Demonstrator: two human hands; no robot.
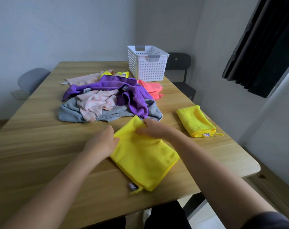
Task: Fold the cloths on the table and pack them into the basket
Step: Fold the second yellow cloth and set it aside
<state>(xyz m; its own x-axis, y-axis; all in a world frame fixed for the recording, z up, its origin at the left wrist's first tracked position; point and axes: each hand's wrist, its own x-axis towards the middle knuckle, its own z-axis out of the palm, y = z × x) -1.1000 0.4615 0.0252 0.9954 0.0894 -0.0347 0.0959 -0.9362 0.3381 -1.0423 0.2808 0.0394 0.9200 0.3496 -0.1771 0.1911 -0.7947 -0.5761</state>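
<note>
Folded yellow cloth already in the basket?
No, the folded yellow cloth lies on the table by its right edge, apart from the white basket, while the left hand and right hand hold a second yellow cloth.

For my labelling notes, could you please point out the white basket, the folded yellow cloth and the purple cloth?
white basket [150, 70], head view, on its perforated near wall.
folded yellow cloth [195, 120], head view, on its top face.
purple cloth [135, 100], head view, on its draped front fold.
</note>
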